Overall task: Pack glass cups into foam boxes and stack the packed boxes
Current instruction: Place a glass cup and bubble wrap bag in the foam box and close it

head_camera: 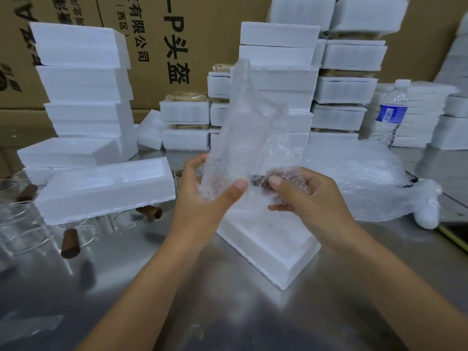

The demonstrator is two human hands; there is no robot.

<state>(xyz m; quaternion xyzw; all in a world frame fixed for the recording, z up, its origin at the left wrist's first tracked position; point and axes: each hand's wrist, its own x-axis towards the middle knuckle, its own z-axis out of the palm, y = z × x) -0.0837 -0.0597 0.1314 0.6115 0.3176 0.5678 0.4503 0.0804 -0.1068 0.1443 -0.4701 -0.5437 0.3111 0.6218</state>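
Both my hands hold a clear bubble-wrap bag (249,138) upright over the table's middle. My left hand (202,191) grips its lower left edge, thumb on the front. My right hand (301,196) pinches the lower right, where something brown shows through the wrap. Under the hands lies an open foam box (273,247). A second open foam box (101,191) rests at the left on top of glass cups (22,224) with brown wooden handles (69,243).
Stacks of closed foam boxes (83,79) stand at the back left and back centre (278,62), against cardboard cartons (177,34). A pile of bubble wrap (367,181) lies at the right beside a water bottle (391,115). The table (152,287) is shiny metal.
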